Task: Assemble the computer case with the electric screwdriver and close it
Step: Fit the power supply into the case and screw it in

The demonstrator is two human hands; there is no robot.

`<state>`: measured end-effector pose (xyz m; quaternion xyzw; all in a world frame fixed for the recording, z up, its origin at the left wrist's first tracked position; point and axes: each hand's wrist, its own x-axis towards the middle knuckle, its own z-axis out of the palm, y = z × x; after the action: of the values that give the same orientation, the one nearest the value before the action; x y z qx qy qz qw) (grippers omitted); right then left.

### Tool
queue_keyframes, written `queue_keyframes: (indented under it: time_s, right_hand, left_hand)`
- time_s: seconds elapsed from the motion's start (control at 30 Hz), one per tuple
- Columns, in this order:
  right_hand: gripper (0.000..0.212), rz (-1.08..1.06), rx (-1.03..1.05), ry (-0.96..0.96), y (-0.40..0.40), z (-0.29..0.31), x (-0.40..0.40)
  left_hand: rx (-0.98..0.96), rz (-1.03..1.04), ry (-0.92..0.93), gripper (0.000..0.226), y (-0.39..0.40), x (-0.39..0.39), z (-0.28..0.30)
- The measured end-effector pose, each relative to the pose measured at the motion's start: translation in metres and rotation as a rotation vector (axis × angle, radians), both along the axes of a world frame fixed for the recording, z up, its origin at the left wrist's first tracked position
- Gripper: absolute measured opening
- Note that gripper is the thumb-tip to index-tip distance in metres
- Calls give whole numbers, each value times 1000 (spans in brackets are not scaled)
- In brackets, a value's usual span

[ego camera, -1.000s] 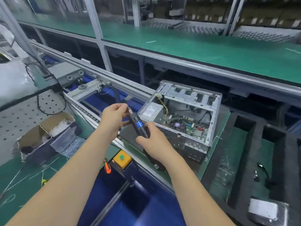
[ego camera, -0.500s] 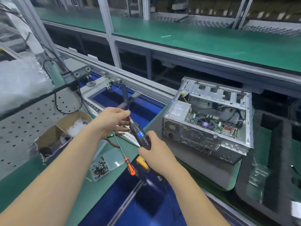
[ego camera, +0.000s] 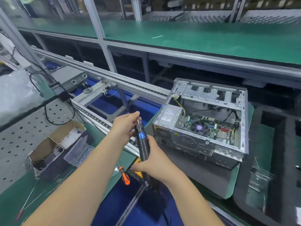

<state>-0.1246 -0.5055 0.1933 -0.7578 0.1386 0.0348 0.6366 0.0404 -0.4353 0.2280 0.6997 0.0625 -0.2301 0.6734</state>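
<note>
Black screwdriver (ego camera: 143, 144): right hand (ego camera: 153, 162) grips its body, left hand (ego camera: 124, 126) pinches its tip; open computer case (ego camera: 202, 128) at 3 o'clock.

Present were one open computer case (ego camera: 202, 128), one electric screwdriver (ego camera: 142, 142), two hands, one orange-handled screwdriver (ego camera: 124, 176), one cardboard box (ego camera: 53, 144) and one clear screw tray (ego camera: 79, 152).

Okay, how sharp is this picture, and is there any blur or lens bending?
Head view: the electric screwdriver and computer case are fairly sharp; the far shelves and right edge are smeared by blur; the wide lens bows the conveyor rail; lighting is even, without harsh glare.
</note>
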Motion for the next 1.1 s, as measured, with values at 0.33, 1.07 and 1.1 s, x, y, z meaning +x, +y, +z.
queue_keyframes:
  time_s: [0.33, 1.07, 1.1]
  right_hand:
    - [120, -251, 97, -79, 0, -20, 12]
    - [122, -682, 96, 89, 92, -46, 28]
    - [122, -676, 92, 92, 92, -45, 29]
  left_hand:
    - [54, -218, 66, 14, -62, 18, -22]
    - [703, -1366, -1420, 60, -55, 95, -70]
    - [694, -1347, -1397, 60, -54, 94, -71]
